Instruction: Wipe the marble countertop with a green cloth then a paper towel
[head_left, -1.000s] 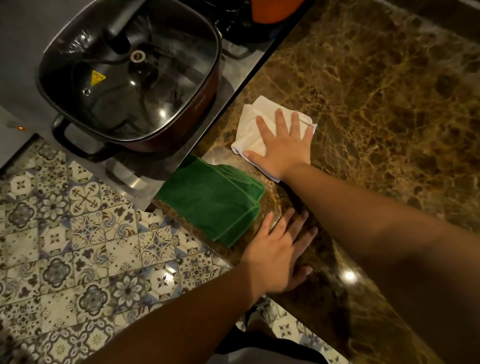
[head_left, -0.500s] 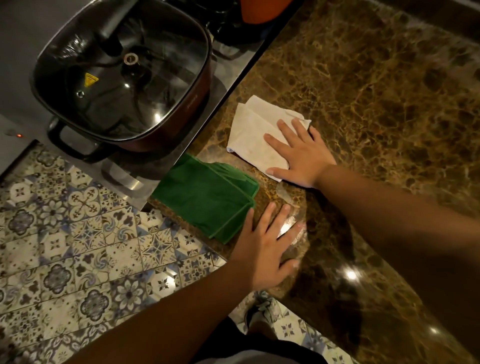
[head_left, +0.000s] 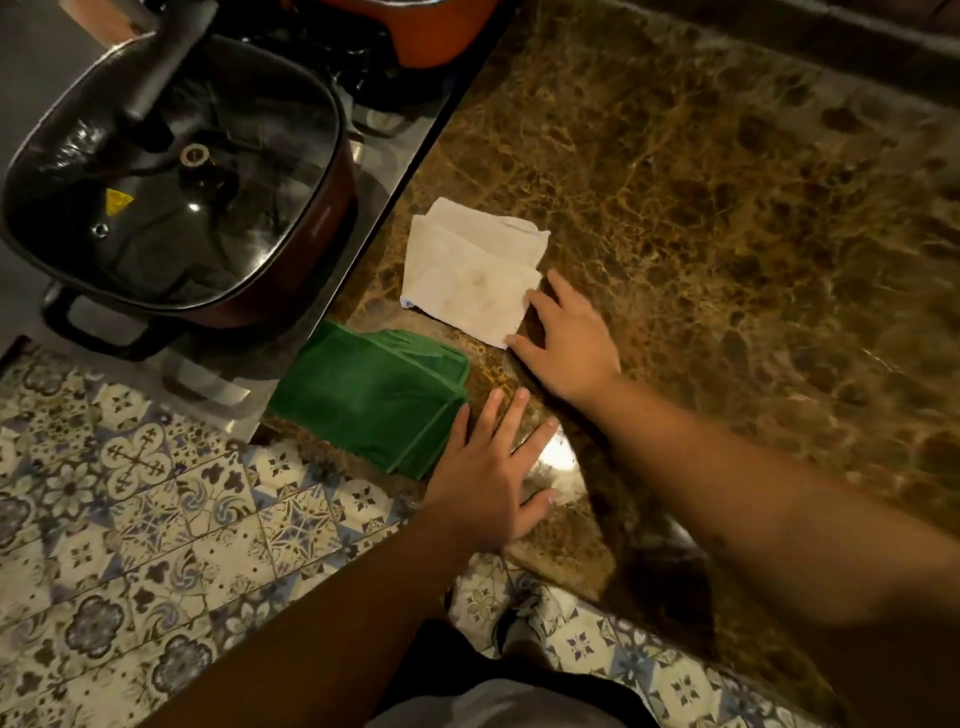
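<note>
The marble countertop (head_left: 727, 218) carries two wiping items near its left edge. The paper towel (head_left: 470, 270) lies folded and flat, with faint stains on its surface. The green cloth (head_left: 371, 395) lies folded just beside it, nearer the counter's front corner. The right hand (head_left: 566, 343) rests palm-down on the marble, fingers loosely spread, fingertips touching the towel's near edge — not gripping it. The left hand (head_left: 493, 478) lies flat on the counter, fingers spread, touching the cloth's right edge and holding nothing. A lidded pot (head_left: 171, 176) sits on the stove to the left — well apart from both hands.
</note>
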